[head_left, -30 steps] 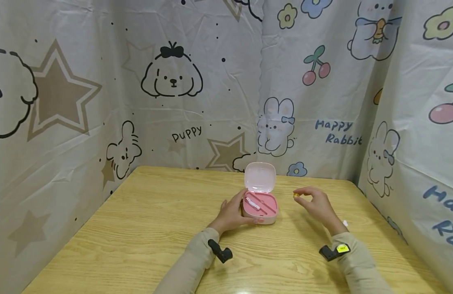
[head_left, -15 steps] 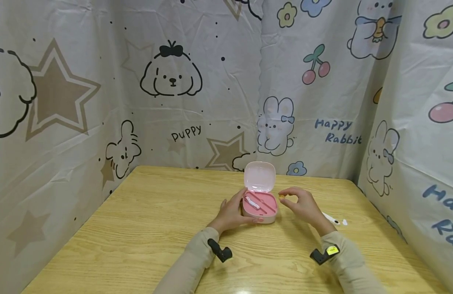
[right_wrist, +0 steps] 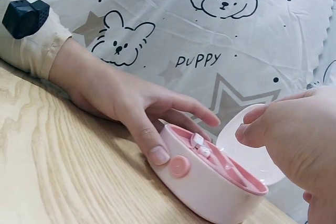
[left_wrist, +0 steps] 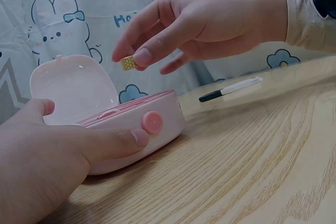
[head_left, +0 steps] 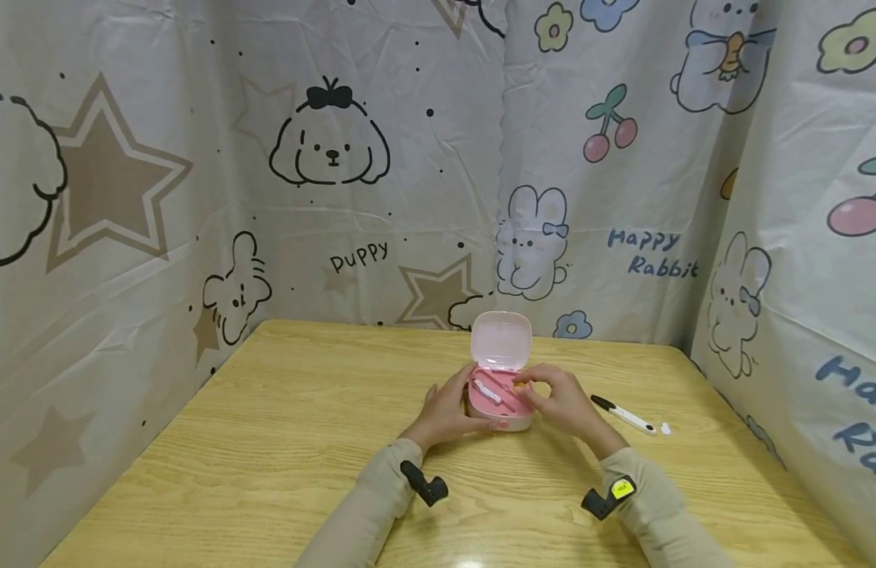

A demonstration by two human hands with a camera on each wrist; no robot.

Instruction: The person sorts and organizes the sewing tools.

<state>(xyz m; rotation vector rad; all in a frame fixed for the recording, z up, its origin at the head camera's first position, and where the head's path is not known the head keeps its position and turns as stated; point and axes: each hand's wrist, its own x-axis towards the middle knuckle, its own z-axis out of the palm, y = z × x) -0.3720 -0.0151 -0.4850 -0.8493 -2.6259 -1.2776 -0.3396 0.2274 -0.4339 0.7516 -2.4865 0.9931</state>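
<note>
A small pink jewellery box (head_left: pixel 505 424) stands on the table with its lid (head_left: pixel 502 339) raised. My left hand (head_left: pixel 443 410) grips its left side, the thumb on the front next to a round pink button (left_wrist: pixel 152 123). Between thumb and forefinger, my right hand (head_left: pixel 562 398) pinches a small gold-coloured, dimpled piece (left_wrist: pixel 128 63), perhaps a ring, above the right part of the box's pink insert. A small white object (right_wrist: pixel 199 144) lies in the left part of the insert. In the right wrist view, the right hand hides the gold piece.
On the wooden table (head_left: pixel 303 426), a white pen (head_left: pixel 630 416) with a black end lies right of the right hand. A tiny white piece (head_left: pixel 666 428) is beside it. Printed cloth (head_left: pixel 381 221) hangs behind and at both sides.
My right hand has moved left with the gold piece, from right of the box to over its insert. The pen has come into view. My left hand stays on the box.
</note>
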